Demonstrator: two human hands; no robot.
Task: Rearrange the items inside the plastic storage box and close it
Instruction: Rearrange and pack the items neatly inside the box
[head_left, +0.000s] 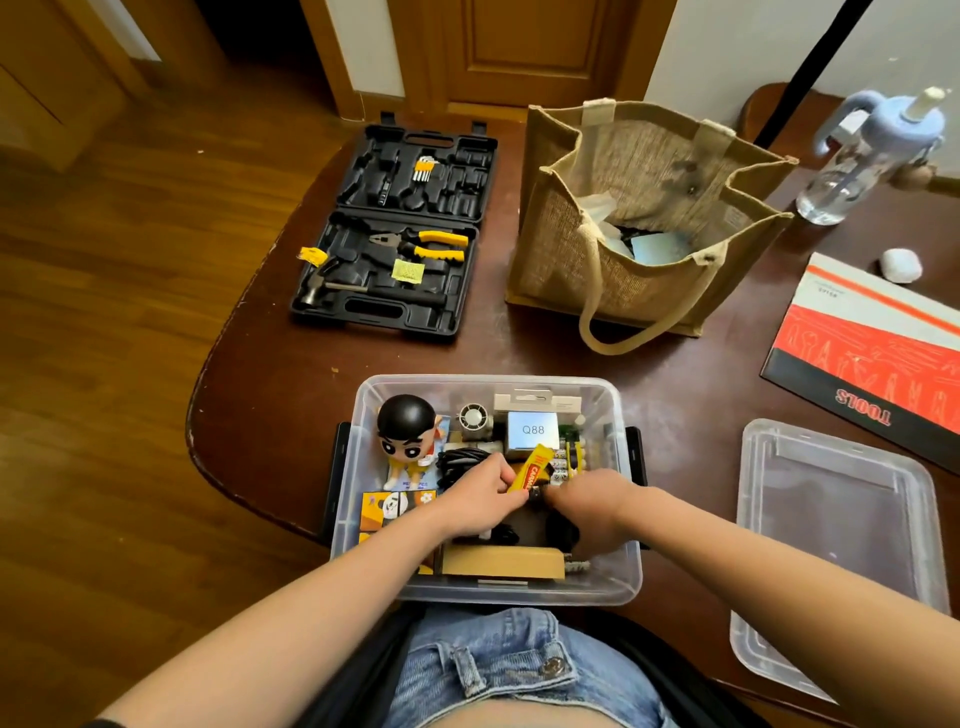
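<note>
Clear plastic storage box (618, 566) sits at lower centre of frame on the dark wooden table (270, 415), right in front of me, open on top; black side latches hang down on both ends. Its lid (831, 545) lies apart at lower right, flat on the table. Contents visible through translucent walls: cartoon figure (408, 436) with black hair at upper left of the box, white Q88 carton (532, 430) at upper middle, coiled black cable (460, 465) beside it, tan cardboard box (501, 564) along the near wall, panda-print card (397, 506) at left. My left hand (480, 499) pinches the yellow Carmex tube (530, 467), fingers curled round its lower end. My right hand (592, 506) is curled over a small dark item; cannot tell what it is. Open black tool case (395, 234) at upper centre, jute bag (644, 223) to its right.
</note>
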